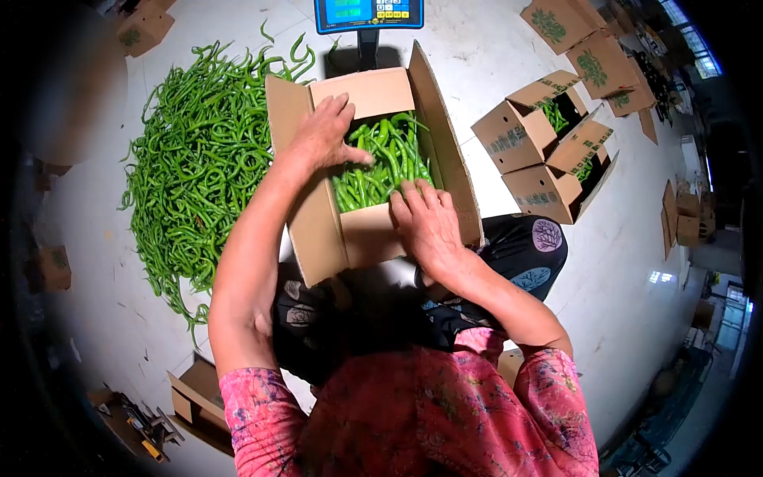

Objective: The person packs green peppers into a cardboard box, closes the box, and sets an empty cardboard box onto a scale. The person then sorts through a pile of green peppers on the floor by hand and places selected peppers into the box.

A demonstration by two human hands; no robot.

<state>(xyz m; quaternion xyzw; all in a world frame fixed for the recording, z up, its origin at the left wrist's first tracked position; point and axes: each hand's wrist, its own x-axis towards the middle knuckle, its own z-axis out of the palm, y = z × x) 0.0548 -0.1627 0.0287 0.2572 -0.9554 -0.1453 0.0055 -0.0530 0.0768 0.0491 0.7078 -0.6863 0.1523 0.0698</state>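
A person's left hand (322, 133) reaches over the left side of an open cardboard box (314, 230) of green peppers (388, 155), the arm nearly straight, fingers pointing toward the far flap (377, 89) and thumb stretched over the peppers. From my remote seat I see that hand spread, with nothing clasped in it. The right hand (429, 224) comes in from the lower right, elbow bent, back of the hand up, 4 fingers slightly curled over the box's near edge; I cannot tell whether the fingertips have hold of any pepper. The box sits before the person's knees, just beside a loose pepper pile (195, 171); beyond it stands a scale display (346, 14), and 2 more boxes (517, 131) hold peppers at right.
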